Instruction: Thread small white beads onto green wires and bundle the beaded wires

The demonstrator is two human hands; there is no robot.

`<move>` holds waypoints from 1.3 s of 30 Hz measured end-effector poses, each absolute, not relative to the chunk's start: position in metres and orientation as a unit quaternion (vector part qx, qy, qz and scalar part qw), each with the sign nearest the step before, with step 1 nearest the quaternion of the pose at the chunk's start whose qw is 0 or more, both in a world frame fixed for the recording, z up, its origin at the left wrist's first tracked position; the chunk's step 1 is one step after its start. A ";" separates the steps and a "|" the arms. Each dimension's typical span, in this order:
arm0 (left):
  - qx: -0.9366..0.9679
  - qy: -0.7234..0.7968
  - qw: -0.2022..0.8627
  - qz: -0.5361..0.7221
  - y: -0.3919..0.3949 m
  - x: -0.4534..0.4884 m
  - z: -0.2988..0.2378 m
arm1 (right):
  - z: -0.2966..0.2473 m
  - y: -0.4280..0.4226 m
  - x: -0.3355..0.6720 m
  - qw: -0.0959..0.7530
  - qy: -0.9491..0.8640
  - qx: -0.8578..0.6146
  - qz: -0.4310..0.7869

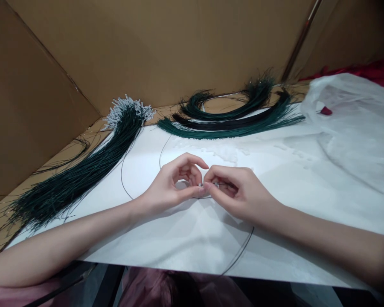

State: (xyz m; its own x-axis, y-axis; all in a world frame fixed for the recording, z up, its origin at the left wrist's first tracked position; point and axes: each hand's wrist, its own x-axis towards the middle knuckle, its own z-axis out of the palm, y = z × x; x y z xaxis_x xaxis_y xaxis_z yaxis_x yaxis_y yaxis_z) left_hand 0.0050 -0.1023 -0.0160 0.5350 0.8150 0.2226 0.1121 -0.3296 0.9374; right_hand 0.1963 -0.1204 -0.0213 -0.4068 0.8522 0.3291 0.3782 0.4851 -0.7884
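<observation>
I see left hand [173,183] and right hand [233,189] fingertip to fingertip at table centre, both pinching a small bead [200,185] on a thin dark wire [240,251]; beaded wire bundle [92,166] at 10 o'clock, plain green wires [230,119] at 12, plastic bag [355,123] at 2

tabletop [67,155]: brown, covered by white plastic sheet [179,238]
left: dark green wire bundle with white tips [92,166]
back: curved green-black wire bundles [230,117]

Single head-worn view, looking forward and down — close over the white sheet [166,238]
</observation>
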 end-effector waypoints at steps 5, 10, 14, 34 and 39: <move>0.736 0.311 0.483 0.358 -0.102 0.004 -0.015 | -0.022 -0.120 0.198 0.379 -0.775 -0.401 0.308; 0.738 0.299 0.484 0.363 -0.099 -0.004 -0.015 | -0.022 -0.119 0.198 0.376 -0.765 -0.405 0.329; 0.736 0.304 0.485 0.361 -0.101 -0.005 -0.016 | -0.021 -0.118 0.197 0.377 -0.759 -0.410 0.337; 0.772 0.289 0.486 0.290 -0.077 -0.010 -0.005 | -0.025 -0.120 0.195 0.357 -0.773 -0.403 0.335; 0.875 0.299 0.253 0.285 -0.032 0.010 -0.004 | -0.023 -0.119 0.194 0.346 -0.780 -0.403 0.332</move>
